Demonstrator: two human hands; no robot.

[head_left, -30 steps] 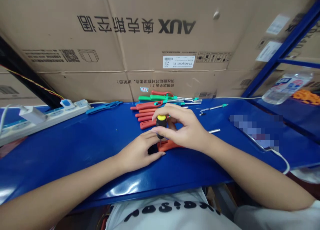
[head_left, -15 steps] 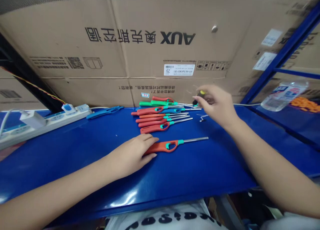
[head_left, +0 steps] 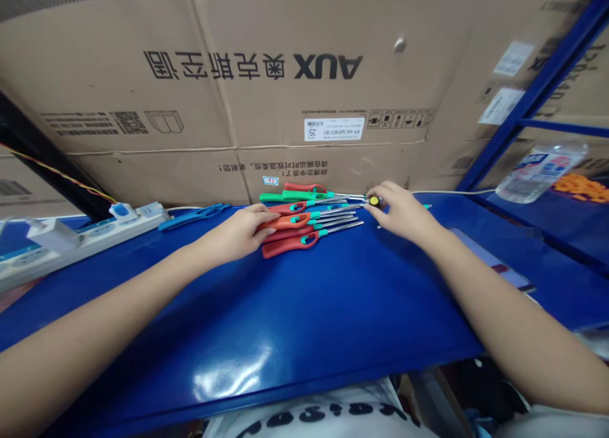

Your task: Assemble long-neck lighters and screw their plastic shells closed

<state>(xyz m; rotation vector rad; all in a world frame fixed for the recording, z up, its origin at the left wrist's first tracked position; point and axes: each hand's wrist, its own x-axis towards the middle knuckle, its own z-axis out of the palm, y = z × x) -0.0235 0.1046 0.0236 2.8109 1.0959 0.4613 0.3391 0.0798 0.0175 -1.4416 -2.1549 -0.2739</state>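
Several long-nosed lighters lie in a row on the blue table, their metal tubes pointing right. My left hand is closed on the handle of an orange lighter held over the others. Below it in the picture is a red lighter with a teal trigger. Green lighters and another red one lie at the back. My right hand grips a small dark tool with a yellow end, close to the tips of the tubes.
A white power strip with plugs and a blue tool lie at the left. Behind stands a large cardboard box. A flat device lies partly behind my right forearm, with a plastic bottle farther right.
My left hand has carried the orange lighter back from the front onto the row. My right hand has lowered with the dark tool toward the tube tips. The view has shifted slightly.
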